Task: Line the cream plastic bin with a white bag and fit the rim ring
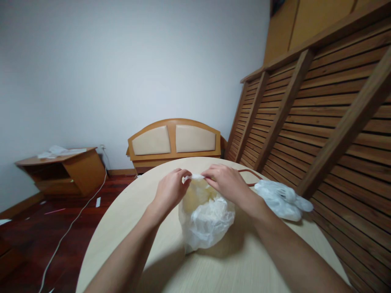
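A thin white plastic bag [205, 221] stands on the round pale wooden table [128, 228], bulging with something pale yellow inside. My left hand [171, 190] and my right hand [224, 183] are both closed at the bag's top, pinching its twisted white handles between them. Each hand's fingertips meet at the knot-like bunch of plastic above the bag. What the bag holds is hidden by the plastic.
A second crumpled white plastic bag [282, 199] lies on the table at the right, next to a reddish cord [248, 175]. A slatted wooden frame [320, 122] leans right of the table. A headboard [174, 142], a low wooden cabinet [65, 171] and a white cable [70, 228] are on the floor beyond.
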The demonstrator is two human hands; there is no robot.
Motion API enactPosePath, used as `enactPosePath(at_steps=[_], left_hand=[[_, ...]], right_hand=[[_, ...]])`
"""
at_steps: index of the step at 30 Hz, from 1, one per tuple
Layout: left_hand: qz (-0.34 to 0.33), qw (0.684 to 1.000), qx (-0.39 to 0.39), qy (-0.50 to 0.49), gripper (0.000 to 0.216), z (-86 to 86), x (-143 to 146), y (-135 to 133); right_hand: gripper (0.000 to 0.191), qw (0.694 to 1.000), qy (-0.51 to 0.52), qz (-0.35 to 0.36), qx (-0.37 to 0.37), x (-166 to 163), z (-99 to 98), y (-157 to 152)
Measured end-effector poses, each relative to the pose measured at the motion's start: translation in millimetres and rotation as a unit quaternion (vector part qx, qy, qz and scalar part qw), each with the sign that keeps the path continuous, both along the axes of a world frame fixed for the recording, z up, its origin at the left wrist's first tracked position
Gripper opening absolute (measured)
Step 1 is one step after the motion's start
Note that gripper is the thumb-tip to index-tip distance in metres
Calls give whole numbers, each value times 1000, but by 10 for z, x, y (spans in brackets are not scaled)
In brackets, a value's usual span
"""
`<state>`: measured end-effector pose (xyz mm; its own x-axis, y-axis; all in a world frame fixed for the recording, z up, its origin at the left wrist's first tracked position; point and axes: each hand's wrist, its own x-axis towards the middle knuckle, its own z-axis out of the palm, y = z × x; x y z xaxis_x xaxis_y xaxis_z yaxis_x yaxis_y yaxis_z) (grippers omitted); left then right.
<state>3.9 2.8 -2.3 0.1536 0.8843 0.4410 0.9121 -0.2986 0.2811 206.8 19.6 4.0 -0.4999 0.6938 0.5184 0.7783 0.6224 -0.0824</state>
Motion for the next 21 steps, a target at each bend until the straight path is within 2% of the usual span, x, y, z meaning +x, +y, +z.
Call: enactPosePath(at_steps=[3, 9, 12, 16, 21], left_hand=[[9, 1000, -2, 13, 17, -16, 12, 9], [12, 999, 19, 31, 17, -103, 3, 80], [11, 999, 26, 40, 18, -127, 1, 113], [44, 997, 31, 51, 22, -110, -4, 120], [68, 996, 34, 41, 20, -51, -14, 86]], right_hand=[[18, 999, 1, 36, -5, 15, -1, 40], [17, 998, 25, 60, 3, 22, -55, 134], [19, 998, 33, 46, 29, 13, -60, 145], [17, 995, 66, 14, 76, -70, -21, 34], [25, 996, 50, 46, -58, -273, -106, -158]])
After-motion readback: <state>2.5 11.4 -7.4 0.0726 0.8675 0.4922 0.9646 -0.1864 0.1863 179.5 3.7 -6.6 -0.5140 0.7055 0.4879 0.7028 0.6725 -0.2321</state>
